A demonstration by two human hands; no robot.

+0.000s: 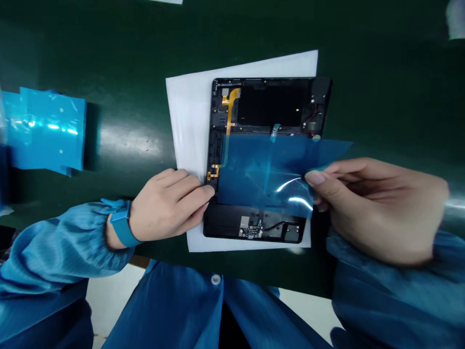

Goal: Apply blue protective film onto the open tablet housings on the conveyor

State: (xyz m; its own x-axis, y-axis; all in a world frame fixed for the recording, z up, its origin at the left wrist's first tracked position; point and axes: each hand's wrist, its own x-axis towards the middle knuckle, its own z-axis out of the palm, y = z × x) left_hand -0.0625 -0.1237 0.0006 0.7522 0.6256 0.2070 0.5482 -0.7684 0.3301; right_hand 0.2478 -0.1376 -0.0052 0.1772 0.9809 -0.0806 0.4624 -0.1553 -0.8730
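Observation:
An opened tablet [269, 104] lies face down with its inner parts showing: a yellow ribbon cable [229, 116], thin wires and a small circuit board [250, 231] near its lower edge. Across its middle spreads a see-through blue plastic film [254, 169], its right part lifted and bent. My right hand [385, 208] pinches that film at its right edge between thumb and fingers. At the tablet's left edge, my left hand [172, 206] has its fingers curled and grips the side, with a fingertip over the rim. Its other fingertips are hidden.
Under the tablet lies a white sheet [189, 116] on the dark green table [127, 53]. Shiny blue film-covered pieces [47, 131] are at the left. A whitish object [456, 19] sits at the upper right corner, and a white edge shows at the top.

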